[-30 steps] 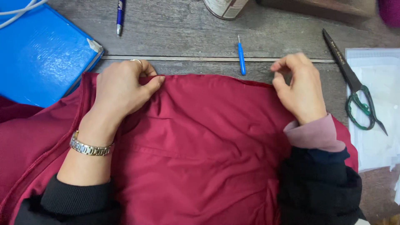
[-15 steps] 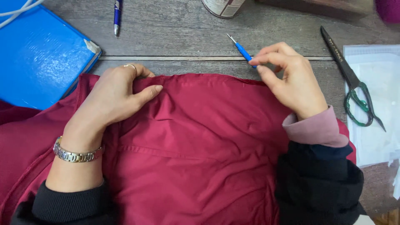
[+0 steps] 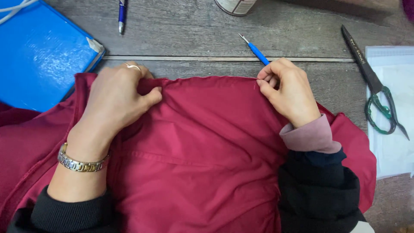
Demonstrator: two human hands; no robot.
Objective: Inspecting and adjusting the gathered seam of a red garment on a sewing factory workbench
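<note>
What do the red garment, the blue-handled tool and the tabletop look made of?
Red garment: thin woven fabric, slight sheen, soft folds, pinched by the left hand. Blue-handled tool, in the right hand: likely plastic handle, shiny metal tip. Table: grey weathered wood, visible grain and plank seam.

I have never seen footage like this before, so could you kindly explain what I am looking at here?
No machine here: a camera worn on a person's head looks down at their two bare hands over a wooden table. The left hand pinches the top edge of a red garment. The right hand has a small blue-handled tool in its grip at that edge. Around them lie a blue folder, a pen, green-handled scissors and a clear plastic bag.
</note>
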